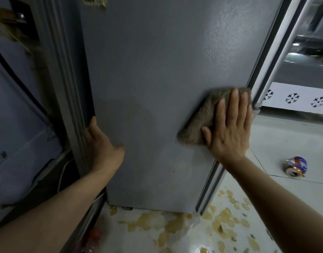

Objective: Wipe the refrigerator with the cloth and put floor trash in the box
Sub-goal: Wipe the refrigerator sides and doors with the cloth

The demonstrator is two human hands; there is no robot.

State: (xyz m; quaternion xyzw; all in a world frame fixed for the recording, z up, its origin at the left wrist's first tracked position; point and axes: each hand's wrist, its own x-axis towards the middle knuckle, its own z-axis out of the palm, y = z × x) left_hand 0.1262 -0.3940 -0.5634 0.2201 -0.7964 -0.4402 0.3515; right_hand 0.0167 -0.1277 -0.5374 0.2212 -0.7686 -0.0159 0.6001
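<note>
The refrigerator's grey side panel (157,79) is being wiped low down, near its right edge. Its rear left edge is being braced by the left hand (100,141), fingers spread and closed on nothing. The folded brown cloth (199,123) is being pressed flat against the panel by the right hand (230,130), whose palm and straight fingers are laid over the cloth's right half rather than curled around it. The cloth's long axis is running diagonally, from lower left up to upper right, and its upper corner is lying just beside the door seam, so little panel is left to the right. Unwiped panel is lying mostly to the left and above (the direction a next stroke would probably be taken). On the tiled floor (284,194), a crushed drink can (296,167) is lying to the right of the refrigerator, nearer the right hand. Something reddish, possibly a wrapper (95,236), is lying blurred at the bottom left. No box is being shown.
</note>
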